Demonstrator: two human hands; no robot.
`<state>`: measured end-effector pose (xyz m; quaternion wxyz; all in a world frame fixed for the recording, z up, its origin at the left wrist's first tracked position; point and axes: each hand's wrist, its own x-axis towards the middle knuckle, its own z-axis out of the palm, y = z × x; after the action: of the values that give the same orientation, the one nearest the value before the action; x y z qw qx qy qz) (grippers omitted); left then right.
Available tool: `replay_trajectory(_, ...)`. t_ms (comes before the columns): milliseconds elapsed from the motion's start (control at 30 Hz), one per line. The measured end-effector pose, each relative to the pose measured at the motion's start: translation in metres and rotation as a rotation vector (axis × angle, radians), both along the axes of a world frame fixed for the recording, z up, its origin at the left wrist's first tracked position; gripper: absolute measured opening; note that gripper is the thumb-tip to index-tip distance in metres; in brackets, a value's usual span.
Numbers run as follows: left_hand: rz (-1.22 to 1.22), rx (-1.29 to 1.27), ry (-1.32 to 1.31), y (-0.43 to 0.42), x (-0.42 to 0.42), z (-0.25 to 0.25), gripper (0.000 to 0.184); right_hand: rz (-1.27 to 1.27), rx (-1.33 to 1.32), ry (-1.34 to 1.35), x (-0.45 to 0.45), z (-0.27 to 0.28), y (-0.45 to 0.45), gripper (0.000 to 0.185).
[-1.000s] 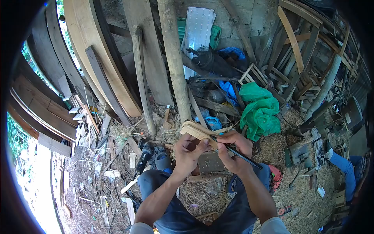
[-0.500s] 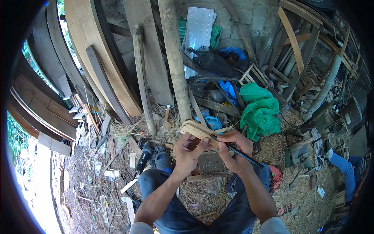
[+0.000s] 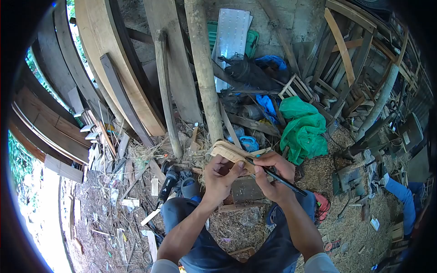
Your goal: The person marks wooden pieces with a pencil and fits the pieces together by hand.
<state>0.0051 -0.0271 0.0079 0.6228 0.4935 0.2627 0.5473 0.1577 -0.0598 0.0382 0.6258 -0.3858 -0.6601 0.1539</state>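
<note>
Pinched between the thumb and fingers of my left hand (image 3: pixel 222 180) is a pale wooden piece (image 3: pixel 227 151) with a rounded end. My right hand (image 3: pixel 276 176) grips a thin dark tool (image 3: pixel 287 184), whose upper end meets the right part of the wood. The tool's long body slants down to the right, past my palm. Its exact tip is too small to make out. Both hands are close together above my knees.
A black power tool (image 3: pixel 168 185) lies left of my knees, beside a grey sandal (image 3: pixel 190 187). A green plastic bag (image 3: pixel 304 132) is at the right. Tall planks (image 3: pixel 123 68) and a pole (image 3: pixel 203 68) lean ahead. At far right shows a person's blue-clothed limb (image 3: pixel 400 195).
</note>
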Motion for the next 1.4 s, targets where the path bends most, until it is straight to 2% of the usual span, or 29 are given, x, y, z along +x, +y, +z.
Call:
replay_trajectory(533,-0.012,-0.014,-0.003,0.0003,-0.0003,-0.001,0.018,0.003,0.01,0.029,-0.0004,-0.0016,-0.0007,0.01)
replay_trajectory(900,-0.047,-0.014,0.006,-0.0014,0.0,-0.0033,0.026,0.015,0.02,0.009,-0.0006,0.0,-0.0002,0.01)
replay_trajectory(1400,-0.056,-0.023,0.03,0.0,-0.0019,-0.0061,0.023,0.01,0.022,0.026,-0.0029,-0.0021,0.0011,0.01)
